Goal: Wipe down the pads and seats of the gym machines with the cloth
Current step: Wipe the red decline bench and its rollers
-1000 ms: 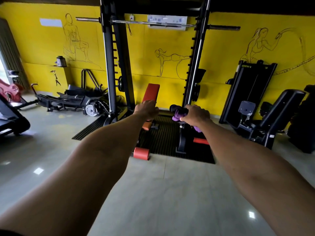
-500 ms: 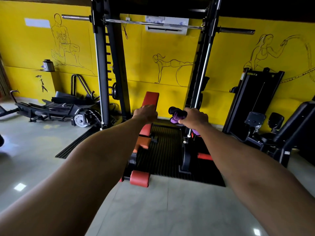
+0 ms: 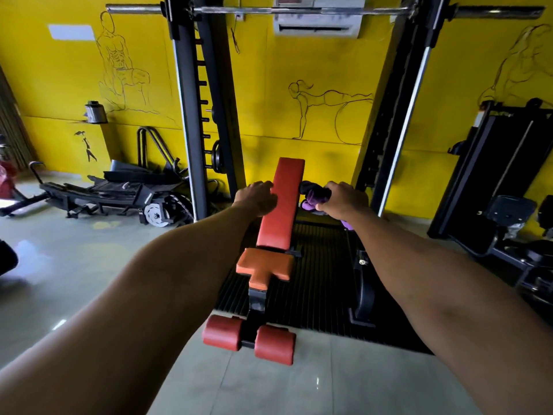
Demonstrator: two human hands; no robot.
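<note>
A red bench stands inside a black rack, with a long inclined back pad (image 3: 281,205), an orange seat pad (image 3: 264,265) below it and two red foot rollers (image 3: 250,339) at the near end. My left hand (image 3: 256,196) is stretched out at the back pad's left edge, fingers loosely curled and holding nothing. My right hand (image 3: 342,199) is held out just right of the pad, closed around a bunched purple and black cloth (image 3: 312,194). The cloth is beside the pad, not on it.
The bench sits on a black ribbed mat (image 3: 317,289). Black rack uprights (image 3: 191,115) rise on both sides under a barbell (image 3: 299,10). Low black equipment (image 3: 119,193) lies at left, a black machine (image 3: 502,187) at right. Glossy grey tiles (image 3: 269,390) cover the near floor.
The view has moved closer to the bench, which now fills the middle. Both hands stay stretched out ahead and now flank the back pad.
</note>
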